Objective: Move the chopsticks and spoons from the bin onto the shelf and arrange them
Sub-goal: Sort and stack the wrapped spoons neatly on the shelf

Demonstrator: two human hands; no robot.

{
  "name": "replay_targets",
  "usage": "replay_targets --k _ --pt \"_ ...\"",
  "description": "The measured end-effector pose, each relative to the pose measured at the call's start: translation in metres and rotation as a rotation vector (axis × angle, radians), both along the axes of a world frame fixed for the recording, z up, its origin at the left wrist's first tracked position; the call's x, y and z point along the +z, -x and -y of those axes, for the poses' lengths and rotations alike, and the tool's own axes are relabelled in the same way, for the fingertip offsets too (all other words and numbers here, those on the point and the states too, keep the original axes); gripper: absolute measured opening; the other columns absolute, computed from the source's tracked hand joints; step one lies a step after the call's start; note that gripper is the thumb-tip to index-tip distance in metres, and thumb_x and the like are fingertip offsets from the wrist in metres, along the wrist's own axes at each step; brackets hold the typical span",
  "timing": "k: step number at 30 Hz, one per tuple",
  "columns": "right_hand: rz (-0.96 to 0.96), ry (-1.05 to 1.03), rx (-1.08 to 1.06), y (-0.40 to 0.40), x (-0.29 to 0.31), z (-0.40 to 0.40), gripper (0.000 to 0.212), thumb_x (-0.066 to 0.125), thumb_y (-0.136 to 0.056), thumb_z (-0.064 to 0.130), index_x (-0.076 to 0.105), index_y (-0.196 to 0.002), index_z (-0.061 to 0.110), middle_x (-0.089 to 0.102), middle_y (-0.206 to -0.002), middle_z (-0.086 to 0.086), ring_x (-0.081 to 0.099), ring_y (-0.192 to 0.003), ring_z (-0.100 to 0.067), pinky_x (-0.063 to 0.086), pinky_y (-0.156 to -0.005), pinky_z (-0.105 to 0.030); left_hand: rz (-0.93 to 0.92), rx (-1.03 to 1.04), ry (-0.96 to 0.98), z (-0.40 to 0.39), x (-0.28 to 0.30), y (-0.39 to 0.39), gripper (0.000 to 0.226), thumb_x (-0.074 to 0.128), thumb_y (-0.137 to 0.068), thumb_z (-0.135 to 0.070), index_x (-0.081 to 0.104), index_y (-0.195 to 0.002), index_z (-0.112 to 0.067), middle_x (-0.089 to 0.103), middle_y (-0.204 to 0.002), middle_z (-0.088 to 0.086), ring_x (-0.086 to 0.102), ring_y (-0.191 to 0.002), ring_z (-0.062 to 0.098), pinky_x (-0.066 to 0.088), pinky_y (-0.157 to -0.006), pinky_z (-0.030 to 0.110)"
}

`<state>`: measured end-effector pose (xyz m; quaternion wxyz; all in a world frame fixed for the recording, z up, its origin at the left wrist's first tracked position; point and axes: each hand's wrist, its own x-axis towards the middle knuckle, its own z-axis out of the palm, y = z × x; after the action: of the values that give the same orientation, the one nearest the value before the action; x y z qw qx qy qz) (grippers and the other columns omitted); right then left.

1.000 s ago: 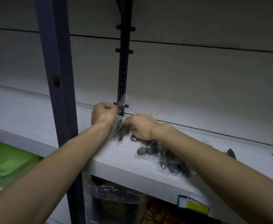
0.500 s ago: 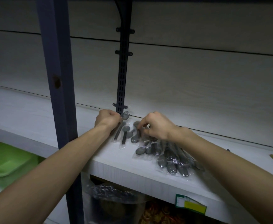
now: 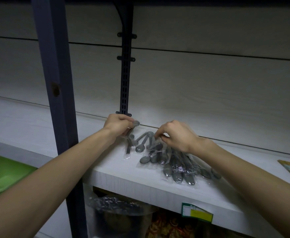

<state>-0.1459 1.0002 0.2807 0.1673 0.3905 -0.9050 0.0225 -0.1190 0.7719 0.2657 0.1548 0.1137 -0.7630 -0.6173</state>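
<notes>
Two hands at the shelf point(image 3: 116, 174) back edge: left hand point(image 3: 117, 125) gripping one wrapped spoon point(image 3: 135, 124), right hand point(image 3: 176, 136) fingers point(image 3: 158, 134) pinching spoon packets point(image 3: 171, 162), handles running front-right, nearer the right.

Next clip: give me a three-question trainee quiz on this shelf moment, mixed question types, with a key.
1. True or false: the spoons on the shelf lie in clear plastic wrappers.
2. Which hand grips a wrapped spoon nearest the black slotted rail? A) left B) right
3. Fill in: the bin at the lower left is coloured ____.

Key: 1 true; 2 A; 3 green.
</notes>
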Motion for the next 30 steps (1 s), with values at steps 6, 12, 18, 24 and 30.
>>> replay_targets --k 6,12,18,24,30 --pt "0.061 -0.031 -0.028 0.0 -0.003 0.005 0.028 0.059 -0.085 0.019 0.074 -0.104 0.032 0.073 -0.114 0.01 0.064 -0.11 -0.02 0.053 -0.087 -0.034 0.055 0.071 0.132 0.008 -0.007 0.0 0.021 0.079 -0.081 -0.021 0.077 -0.079 0.0 0.074 -0.074 0.008 0.059 -0.063 0.02 0.052 -0.065 0.027" --pt "0.098 -0.115 -0.002 -0.001 -0.003 0.022 0.048 0.058 -0.087 0.016 0.063 -0.131 0.034 0.067 -0.129 0.006 0.06 -0.12 -0.019 0.05 -0.094 -0.032 0.241 0.107 0.615 0.005 -0.006 -0.012 0.039 0.065 -0.089 -0.04 0.057 -0.06 -0.016 0.06 -0.065 -0.001 0.062 -0.073 0.023 0.043 -0.065 0.029" --pt "0.164 -0.195 0.009 0.003 0.0 0.04 0.039 0.062 -0.089 0.019 0.068 -0.122 0.039 0.071 -0.115 0.004 0.063 -0.108 -0.021 0.046 -0.079 -0.026 0.297 0.044 0.718 0.003 -0.001 -0.021 0.034 0.08 -0.078 -0.047 0.073 -0.075 -0.014 0.072 -0.075 0.0 0.071 -0.073 0.019 0.052 -0.071 0.031" --pt "0.092 -0.188 0.037 0.003 0.0 0.039 0.028 0.065 -0.091 0.023 0.072 -0.116 0.034 0.073 -0.11 0.004 0.065 -0.105 -0.022 0.052 -0.084 -0.031 0.302 0.057 0.691 0.006 0.003 -0.022 0.019 0.077 -0.082 -0.028 0.076 -0.095 -0.014 0.074 -0.101 0.005 0.067 -0.101 0.025 0.054 -0.092 0.033" --pt "-0.054 -0.207 0.097 0.001 -0.007 0.033 0.026 0.056 -0.098 0.027 0.065 -0.122 0.028 0.072 -0.113 -0.001 0.065 -0.105 -0.028 0.052 -0.083 -0.037 0.27 0.078 0.524 0.011 0.002 -0.015 0.009 0.069 -0.084 -0.008 0.077 -0.086 -0.013 0.073 -0.096 0.008 0.066 -0.102 0.027 0.054 -0.097 0.038"
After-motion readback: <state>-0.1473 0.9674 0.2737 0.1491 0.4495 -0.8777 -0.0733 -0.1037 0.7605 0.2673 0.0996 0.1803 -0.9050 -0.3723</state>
